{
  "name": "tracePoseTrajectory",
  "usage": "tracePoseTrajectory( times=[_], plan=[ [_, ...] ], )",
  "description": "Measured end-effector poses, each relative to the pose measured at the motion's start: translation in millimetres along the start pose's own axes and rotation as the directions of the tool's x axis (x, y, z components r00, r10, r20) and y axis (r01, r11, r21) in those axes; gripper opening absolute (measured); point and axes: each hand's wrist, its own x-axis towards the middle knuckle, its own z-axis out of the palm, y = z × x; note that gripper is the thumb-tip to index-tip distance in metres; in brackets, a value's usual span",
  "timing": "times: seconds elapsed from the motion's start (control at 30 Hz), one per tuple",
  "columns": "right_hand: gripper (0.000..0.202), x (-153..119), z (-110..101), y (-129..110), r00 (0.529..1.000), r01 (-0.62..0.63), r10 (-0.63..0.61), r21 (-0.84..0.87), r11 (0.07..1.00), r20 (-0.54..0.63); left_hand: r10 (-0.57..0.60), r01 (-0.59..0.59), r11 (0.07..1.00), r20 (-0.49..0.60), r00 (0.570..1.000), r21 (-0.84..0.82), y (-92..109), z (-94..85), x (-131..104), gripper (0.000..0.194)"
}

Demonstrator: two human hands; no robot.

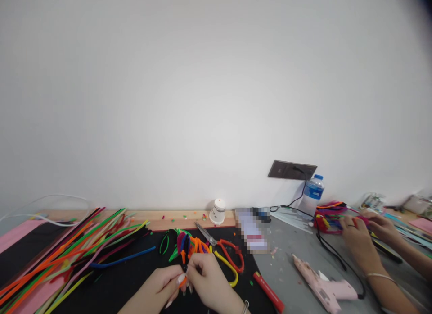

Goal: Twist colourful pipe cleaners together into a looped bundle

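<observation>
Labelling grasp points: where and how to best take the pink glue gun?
Probably its handle, from above: the glue gun lies on its side, nozzle pointing away and left, cord leaving the handle's end. A co-worker's forearm is on the right.

Piece (182,283) between left hand (166,281) and right hand (206,274) showing orange, bundle (184,243) beyond mixing green, purple and orange, mat (114,282) beneath showing black, stems (81,246) left of both mixing orange, green and pink, glue gun (332,290) right of both showing pink
</observation>
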Motion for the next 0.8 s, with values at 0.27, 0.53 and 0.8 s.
tracePoseTrajectory(
  times=[0.27,0.53,0.8],
  plan=[
    [0.019,4.2,3.2,-4.6,0.960,-0.280,0.256,0.448,0.849,0.114,0.198,-0.164,0.917,-0.059,0.978,0.364,14.9,-0.9,-9.3,0.029],
    [0.025,3.4,3.8,0.7,0.944,-0.329,0.251,0.648,0.687,0.213,0.233,-0.190,0.917,-0.082,0.969,0.352,11.5,-3.1,-10.6,0.027],
    [0.016,4.1,-27.5,-8.5,0.999,-0.036,0.047,0.743,0.668,0.007,-0.013,0.039,0.907,0.066,0.998,-0.420,-1.8,-3.2,0.6,0.035]
  ],
)
